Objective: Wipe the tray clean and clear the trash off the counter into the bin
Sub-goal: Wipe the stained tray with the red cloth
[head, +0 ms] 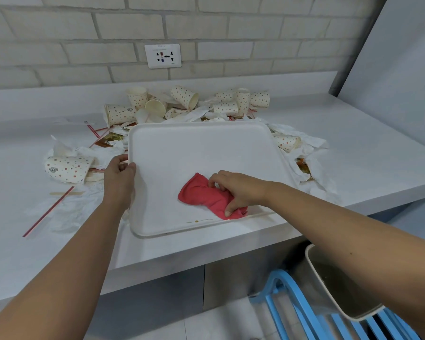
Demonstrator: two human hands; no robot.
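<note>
A white tray (201,153) lies on the white counter (368,148), its near edge close to the counter's front. My left hand (119,179) grips the tray's left rim, thumb over the edge. My right hand (233,190) holds a bunched red cloth (201,193) against the tray's near right part. Small brown stains (196,221) dot the tray near its front rim. Trash surrounds the tray: several dotted paper cups (119,114), crumpled napkins (309,153), red straws (47,212) and sauce packets (106,142).
A beige bin (329,285) sits on a blue chair (292,307) below the counter at the right, partly hidden by my right forearm. A brick wall with a socket (163,55) stands behind. A dotted cup (68,169) lies left of my left hand.
</note>
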